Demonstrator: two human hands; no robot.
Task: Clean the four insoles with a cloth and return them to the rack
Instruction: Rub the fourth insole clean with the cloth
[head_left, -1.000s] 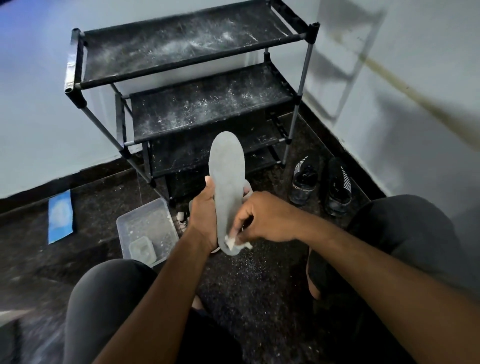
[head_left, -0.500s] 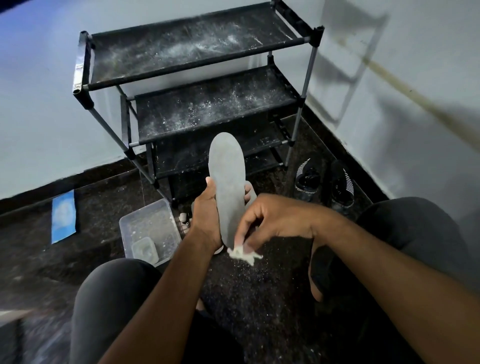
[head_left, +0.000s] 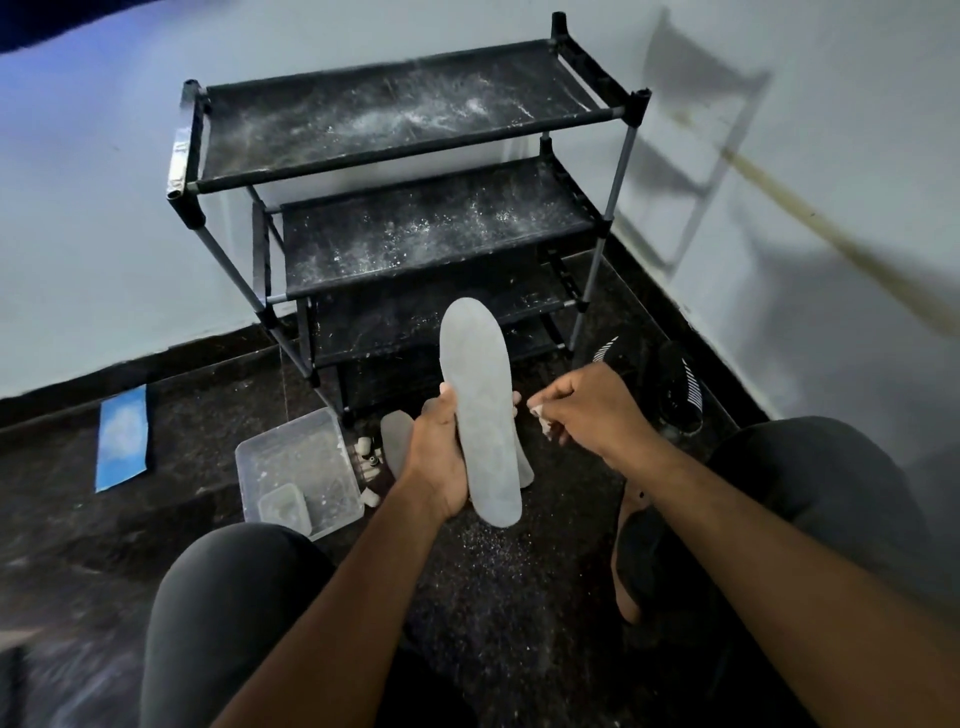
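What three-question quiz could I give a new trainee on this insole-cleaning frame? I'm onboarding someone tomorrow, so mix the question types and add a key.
1. True or false: the right hand is pressing the cloth against the grey insole.
2. Which hand holds the grey insole upright?
A. left hand
B. right hand
C. both
3. Fill in: the clear plastic tub stands on the floor in front of the ____, on its left side.

Key:
1. False; the cloth, pinched in the right hand, is clear of the insole.
2. A
3. rack
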